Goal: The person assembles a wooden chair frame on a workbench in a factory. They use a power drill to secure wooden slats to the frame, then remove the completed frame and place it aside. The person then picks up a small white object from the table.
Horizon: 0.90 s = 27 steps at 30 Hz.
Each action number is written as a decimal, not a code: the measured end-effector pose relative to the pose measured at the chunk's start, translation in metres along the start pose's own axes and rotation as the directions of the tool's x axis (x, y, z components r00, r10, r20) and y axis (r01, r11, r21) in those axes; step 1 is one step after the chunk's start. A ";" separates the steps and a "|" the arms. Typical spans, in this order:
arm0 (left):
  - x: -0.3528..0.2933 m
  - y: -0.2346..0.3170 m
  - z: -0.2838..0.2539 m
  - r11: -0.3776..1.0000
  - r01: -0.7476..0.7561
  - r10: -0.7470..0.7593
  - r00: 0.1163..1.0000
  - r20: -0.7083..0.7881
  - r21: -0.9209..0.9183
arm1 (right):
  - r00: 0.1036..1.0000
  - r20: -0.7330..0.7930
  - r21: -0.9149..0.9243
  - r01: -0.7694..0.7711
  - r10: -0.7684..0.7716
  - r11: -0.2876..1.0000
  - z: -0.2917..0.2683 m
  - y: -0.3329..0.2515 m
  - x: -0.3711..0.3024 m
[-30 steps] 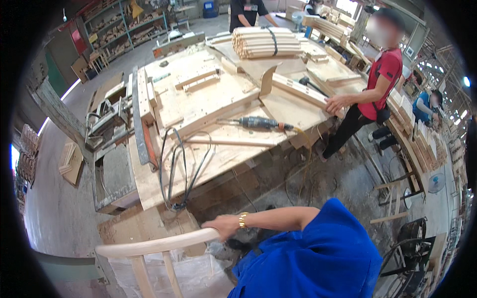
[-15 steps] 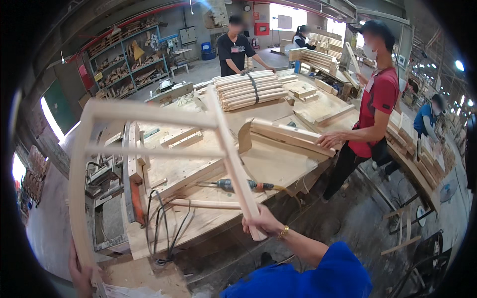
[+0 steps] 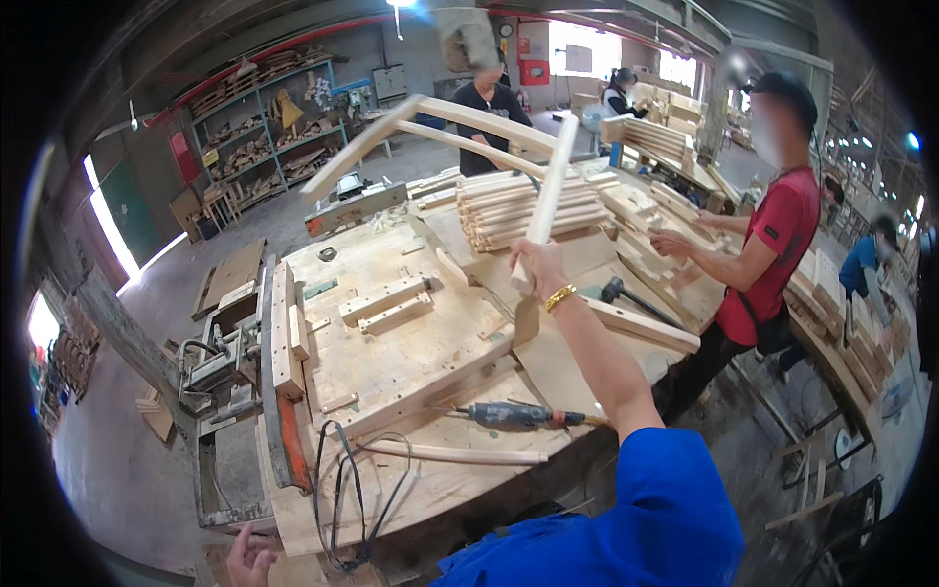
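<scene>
Workbench (image 3: pixel 391 333) first, since everything sits around it: a wide, pale wooden top crowded with jigs and offcuts. Above its middle the person's right hand (image 3: pixel 536 264) is raised high on an outstretched arm in a blue sleeve, fingers clamped round one leg of a wooden frame (image 3: pixel 460 122) — a pale, unfinished frame of slim rails, held up in the air over the bench and tilted, its far end reaching toward the shelves at the back. A gold bracelet (image 3: pixel 560 296) sits on that wrist. The left hand (image 3: pixel 249 560) is low at the near edge of the bench, beside a loop of black cable (image 3: pixel 337 489); its fingers look loosely spread, and I cannot tell whether it touches anything.

On the near part of the bench lies a power drill (image 3: pixel 514 416), flat on its side, with a loose wooden stick (image 3: pixel 450 454) just in front of it. A raised wooden jig (image 3: pixel 386 303) is fixed near the middle of the top. At the far end a bundle of sticks (image 3: pixel 528 205) is stacked, and a mallet (image 3: pixel 636 298) rests toward the right side.

Beside the bench on the right stands a person in a red shirt (image 3: pixel 773 245), one hand out over the top — another stands behind the far end.
</scene>
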<state>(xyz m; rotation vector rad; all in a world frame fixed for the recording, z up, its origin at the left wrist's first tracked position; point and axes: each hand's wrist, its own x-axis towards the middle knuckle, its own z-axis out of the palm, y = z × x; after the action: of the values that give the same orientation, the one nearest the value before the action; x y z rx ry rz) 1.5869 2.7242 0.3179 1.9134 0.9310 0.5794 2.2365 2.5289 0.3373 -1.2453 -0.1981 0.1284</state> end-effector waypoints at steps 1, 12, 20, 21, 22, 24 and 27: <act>-0.004 -0.014 -0.003 0.998 0.050 -0.051 0.998 -0.039 -0.029 | 0.999 -0.032 -0.004 -0.011 0.011 1.000 0.007 0.000 0.014; -0.074 -0.117 0.072 0.834 0.417 -0.552 0.649 -0.524 -0.362 | 0.964 -0.263 -0.047 0.016 -0.028 0.999 0.042 0.016 0.150; -0.050 -0.097 0.130 0.778 0.493 -0.628 0.600 -0.496 -0.388 | 0.918 -0.389 0.064 -0.056 0.077 0.996 0.029 0.017 0.298; -0.036 -0.099 0.142 0.774 0.493 -0.633 0.614 -0.472 -0.397 | 0.913 -0.404 0.057 -0.029 0.050 0.998 0.024 0.002 0.318; -0.033 -0.092 0.142 0.767 0.511 -0.641 0.599 -0.479 -0.387 | 0.908 -0.416 0.052 -0.034 0.053 0.998 0.027 0.013 0.326; -0.031 -0.078 0.142 0.759 0.545 -0.648 0.587 -0.485 -0.356 | 0.926 -0.372 0.132 -0.017 0.065 0.991 0.030 0.024 0.342; -0.016 -0.068 0.145 0.735 0.599 -0.672 0.582 -0.458 -0.317 | 0.922 -0.376 0.157 -0.035 0.093 0.987 0.036 0.039 0.367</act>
<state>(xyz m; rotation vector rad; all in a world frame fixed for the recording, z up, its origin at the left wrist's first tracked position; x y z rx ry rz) 1.6540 2.6567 0.1884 1.1403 1.8102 0.7258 2.5875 2.6495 0.3404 -1.1051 0.1901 -0.0452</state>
